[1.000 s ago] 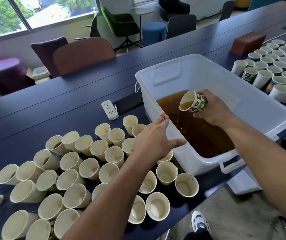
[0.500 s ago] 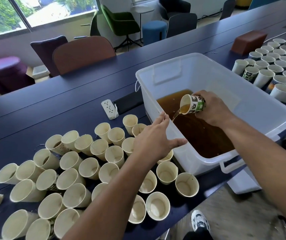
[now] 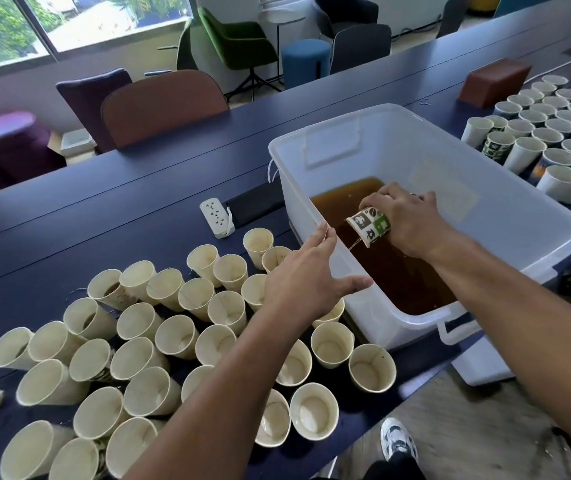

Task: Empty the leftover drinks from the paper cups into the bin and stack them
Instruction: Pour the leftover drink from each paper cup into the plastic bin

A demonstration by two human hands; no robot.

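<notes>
My right hand [image 3: 410, 221] grips a green-and-white patterned paper cup [image 3: 370, 226], tipped mouth-down over the white plastic bin [image 3: 484, 216]. A thin stream of brown drink runs from the cup into the brown liquid [image 3: 398, 268] inside the bin. My left hand [image 3: 308, 277] hovers with straight fingers by the bin's near-left wall, above the cups, holding nothing. Several empty cream paper cups [image 3: 176, 336] stand crowded on the dark blue table [image 3: 104, 216] at the left.
Several more cups [image 3: 536, 133] stand in rows at the far right, beside a brown box [image 3: 495, 81]. A white power strip [image 3: 216, 216] and a black phone [image 3: 256, 204] lie left of the bin. Chairs line the table's far side. A shoe [image 3: 398, 445] shows on the floor below.
The cup in my right hand has tipped further, from nearly sideways to mouth-down, and the drink now streams out. The right hand dropped slightly lower into the bin. My left hand stayed put.
</notes>
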